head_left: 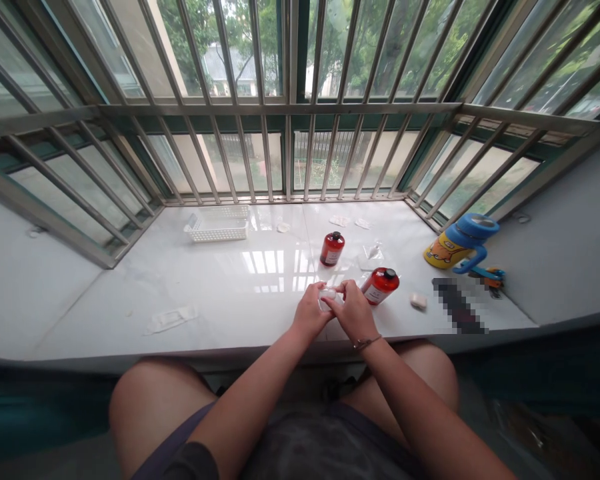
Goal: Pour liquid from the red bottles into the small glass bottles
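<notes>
Grip closed, left hand [310, 313] and right hand [353, 312] together hold a small clear object [327, 294], perhaps a jar, over the windowsill [240, 317]; a red bottle [382, 285] is just beside the right hand.

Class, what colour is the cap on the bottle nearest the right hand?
Black cap, seen in the head view.

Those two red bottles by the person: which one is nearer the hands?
The front red bottle, right beside the right hand. The other red bottle stands farther back, with a clear gap to the hands.
</notes>
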The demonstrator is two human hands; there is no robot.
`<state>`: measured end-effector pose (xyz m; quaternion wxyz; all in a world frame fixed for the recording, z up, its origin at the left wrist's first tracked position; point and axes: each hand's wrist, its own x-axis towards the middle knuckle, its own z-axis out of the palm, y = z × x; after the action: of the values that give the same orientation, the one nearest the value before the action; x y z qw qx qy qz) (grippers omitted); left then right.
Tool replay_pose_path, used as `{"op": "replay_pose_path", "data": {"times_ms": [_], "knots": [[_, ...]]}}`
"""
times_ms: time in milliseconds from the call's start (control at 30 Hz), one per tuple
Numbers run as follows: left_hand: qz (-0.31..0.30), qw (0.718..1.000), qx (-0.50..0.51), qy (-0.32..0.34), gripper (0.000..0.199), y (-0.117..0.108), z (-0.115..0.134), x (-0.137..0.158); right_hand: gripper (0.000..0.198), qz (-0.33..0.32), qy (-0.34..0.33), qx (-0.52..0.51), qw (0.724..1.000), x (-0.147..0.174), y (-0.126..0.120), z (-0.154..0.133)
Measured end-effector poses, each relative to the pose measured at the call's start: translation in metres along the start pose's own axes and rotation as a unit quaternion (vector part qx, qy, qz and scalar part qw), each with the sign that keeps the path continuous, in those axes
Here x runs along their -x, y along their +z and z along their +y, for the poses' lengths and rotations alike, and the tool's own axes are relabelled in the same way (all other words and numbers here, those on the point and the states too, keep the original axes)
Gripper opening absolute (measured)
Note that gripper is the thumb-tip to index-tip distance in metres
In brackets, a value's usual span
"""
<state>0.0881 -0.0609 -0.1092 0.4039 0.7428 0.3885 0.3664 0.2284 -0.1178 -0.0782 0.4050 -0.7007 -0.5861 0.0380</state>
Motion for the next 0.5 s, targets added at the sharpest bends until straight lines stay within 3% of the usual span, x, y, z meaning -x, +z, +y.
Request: {"op": "replay_pose_path", "data": {"times_ms": [100,167,233,300,367,500], "knots": [[-0.02,1.0,0.006,0.007,0.069,0.012,-0.001,-0.016,0.024,-0.016,-0.019,0.019,1.0,-0.006,-0.022,0.002],[-0.027,1.0,0.009,0.005,0.071,0.018,0.001,-0.025,0.025,-0.018,-0.067,0.041,0.997,-0.008,-0.043,0.003],[-0.035,0.999,0.011,-0.002,0.078,0.021,0.003,-0.033,0.034,0.01,-0.125,0.076,0.989,-0.011,-0.065,0.007],[-0.045,0.999,0.013,-0.01,0.085,0.024,0.007,-0.04,0.04,0.048,-0.142,0.127,0.981,-0.015,-0.083,0.015],[-0.049,0.999,0.011,-0.011,0.087,0.024,0.009,-0.043,0.047,0.055,-0.113,0.183,0.975,-0.022,-0.094,0.03],[-0.041,0.999,0.009,0.026,0.098,0.019,0.007,-0.04,0.061,-0.014,-0.008,0.229,0.973,-0.033,-0.099,0.07]]}}
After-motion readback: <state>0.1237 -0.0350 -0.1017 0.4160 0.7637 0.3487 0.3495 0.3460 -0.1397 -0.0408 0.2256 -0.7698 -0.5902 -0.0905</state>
